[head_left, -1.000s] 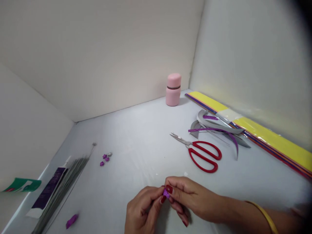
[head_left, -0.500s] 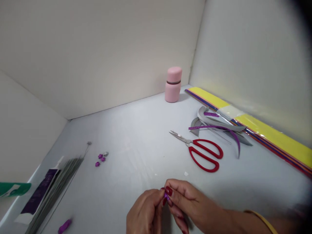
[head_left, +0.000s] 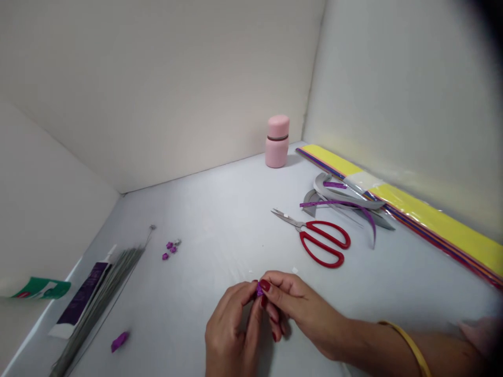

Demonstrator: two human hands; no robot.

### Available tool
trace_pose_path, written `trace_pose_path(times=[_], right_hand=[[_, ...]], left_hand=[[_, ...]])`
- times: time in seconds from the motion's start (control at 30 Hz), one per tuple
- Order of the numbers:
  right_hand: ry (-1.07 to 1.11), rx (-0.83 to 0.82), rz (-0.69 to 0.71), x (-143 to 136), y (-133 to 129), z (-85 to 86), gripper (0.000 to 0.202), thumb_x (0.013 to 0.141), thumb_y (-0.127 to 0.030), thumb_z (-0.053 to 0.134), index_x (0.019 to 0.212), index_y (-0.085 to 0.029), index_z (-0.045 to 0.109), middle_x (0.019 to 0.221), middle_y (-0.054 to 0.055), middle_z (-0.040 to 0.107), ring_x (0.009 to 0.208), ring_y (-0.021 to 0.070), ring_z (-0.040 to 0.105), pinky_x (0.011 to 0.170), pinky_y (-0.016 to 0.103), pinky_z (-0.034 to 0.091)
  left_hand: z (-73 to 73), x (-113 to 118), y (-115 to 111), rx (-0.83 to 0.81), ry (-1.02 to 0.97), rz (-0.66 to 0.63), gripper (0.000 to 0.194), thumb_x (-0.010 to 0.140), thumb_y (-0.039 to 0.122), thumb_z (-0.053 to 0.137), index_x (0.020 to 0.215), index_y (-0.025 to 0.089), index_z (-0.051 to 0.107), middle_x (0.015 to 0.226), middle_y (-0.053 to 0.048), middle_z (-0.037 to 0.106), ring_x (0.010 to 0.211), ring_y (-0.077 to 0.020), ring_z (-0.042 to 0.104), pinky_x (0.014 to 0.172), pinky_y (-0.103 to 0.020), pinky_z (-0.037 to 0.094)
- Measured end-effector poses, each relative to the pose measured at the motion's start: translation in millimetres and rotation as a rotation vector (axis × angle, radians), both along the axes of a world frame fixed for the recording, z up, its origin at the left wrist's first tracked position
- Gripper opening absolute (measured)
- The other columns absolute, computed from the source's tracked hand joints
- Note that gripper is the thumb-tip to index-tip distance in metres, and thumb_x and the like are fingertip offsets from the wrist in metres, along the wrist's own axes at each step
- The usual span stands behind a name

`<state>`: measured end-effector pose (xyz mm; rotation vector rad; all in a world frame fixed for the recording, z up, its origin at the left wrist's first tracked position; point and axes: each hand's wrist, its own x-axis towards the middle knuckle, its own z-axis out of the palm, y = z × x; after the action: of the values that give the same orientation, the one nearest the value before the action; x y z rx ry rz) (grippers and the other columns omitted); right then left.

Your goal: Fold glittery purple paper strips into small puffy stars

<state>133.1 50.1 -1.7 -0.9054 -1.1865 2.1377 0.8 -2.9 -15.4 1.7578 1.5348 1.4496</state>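
Note:
A small purple folded-paper star [head_left: 259, 290] sits between my fingertips at the lower middle. My left hand [head_left: 232, 327] is closed on it from the left with thumb and forefinger. From the right, my right hand [head_left: 301, 306] pinches the same piece, and its fingers cover much of it. Beyond my hands lie scissors [head_left: 321, 235] with red handles, their blades slightly apart. Several finished purple stars [head_left: 170, 248] and a silver-grey one [head_left: 177, 242] rest together to the left. A loose purple piece [head_left: 120, 341] is nearer me.
At the left lie a bundle of grey wires [head_left: 100, 306] and a purple-and-white tube [head_left: 84, 298], beside a green label [head_left: 43, 288]. Grey and purple paper strips [head_left: 349, 201] curl at the right, by a long yellow pack [head_left: 416, 207]. A pink flask [head_left: 277, 144] stands at the back.
Both hands have risen slightly in the picture, still pinching the purple star, more of which now shows. The view has shifted a little, moving the left-hand items rightward.

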Motion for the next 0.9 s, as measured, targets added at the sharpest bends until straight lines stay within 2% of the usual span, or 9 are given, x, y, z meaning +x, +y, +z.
trace_pose_path(times=[0.13,0.27,0.43,0.57,0.63,0.73,0.9], right_hand=[[-0.052,0.075,0.084,5,5,-0.2,0.036,0.086,-0.049,0.046,0.072,-0.016,0.048,0.053,-0.006,0.048,0.041,0.0055,0.048,0.041,0.017,0.032],[-0.088,0.132,0.123,9,10,-2.1,0.038,0.087,-0.05,0.045,0.067,-0.018,0.041,0.053,-0.008,0.043,0.037,0.0037,0.043,0.039,0.017,0.03],[-0.126,0.174,0.171,11,10,-3.8,0.039,0.088,-0.052,0.039,0.068,-0.019,0.039,0.053,-0.009,0.039,0.037,0.0033,0.039,0.039,0.016,0.03],[-0.09,0.112,0.228,11,10,-3.0,0.039,0.088,-0.054,0.039,0.069,-0.019,0.038,0.056,-0.009,0.037,0.037,0.0022,0.036,0.038,0.015,0.03],[-0.079,0.083,0.216,10,9,-2.1,0.04,0.086,-0.055,0.04,0.069,-0.019,0.037,0.056,-0.009,0.036,0.036,0.0016,0.033,0.037,0.015,0.029],[-0.107,0.052,0.128,6,4,-1.5,0.044,0.084,-0.061,0.039,0.068,-0.02,0.035,0.053,-0.01,0.034,0.034,0.0014,0.029,0.035,0.015,0.025],[-0.146,0.036,0.048,0,-9,-7.3,0.045,0.084,-0.063,0.037,0.07,-0.02,0.036,0.052,-0.011,0.034,0.033,0.0016,0.033,0.035,0.015,0.024]], left_hand=[[2.2,-5,1,-0.063,-0.04,-0.069,0.02,0.083,0.012,0.054,0.098,0.021,0.064,0.087,-0.005,0.068,0.079,-0.0171,0.063,0.071,-0.028,0.05],[0.2,-9,5,-0.08,-0.062,-0.149,0.022,0.084,0.013,0.052,0.099,0.022,0.065,0.088,-0.006,0.069,0.08,-0.0172,0.063,0.07,-0.027,0.05],[-3.8,-10,5,-0.066,0.011,-0.139,0.026,0.084,0.01,0.052,0.103,0.023,0.063,0.087,-0.003,0.07,0.078,-0.0141,0.064,0.069,-0.022,0.049],[-6.8,-9,4,-0.025,0.12,-0.13,0.022,0.089,0.017,0.046,0.102,0.021,0.063,0.083,-0.004,0.071,0.074,-0.015,0.065,0.067,-0.023,0.051],[-8.8,-7,4,-0.007,0.182,-0.101,0.021,0.091,0.019,0.044,0.1,0.021,0.063,0.081,-0.005,0.071,0.071,-0.0156,0.065,0.065,-0.024,0.052],[-12.3,-2,3,0.081,0.266,-0.003,0.02,0.089,0.015,0.046,0.099,0.021,0.062,0.078,-0.005,0.071,0.069,-0.0163,0.066,0.063,-0.024,0.052],[-14.6,4,1,0.172,0.338,0.073,0.024,0.082,0.008,0.052,0.103,0.019,0.06,0.081,-0.007,0.071,0.074,-0.0176,0.066,0.067,-0.024,0.051]])
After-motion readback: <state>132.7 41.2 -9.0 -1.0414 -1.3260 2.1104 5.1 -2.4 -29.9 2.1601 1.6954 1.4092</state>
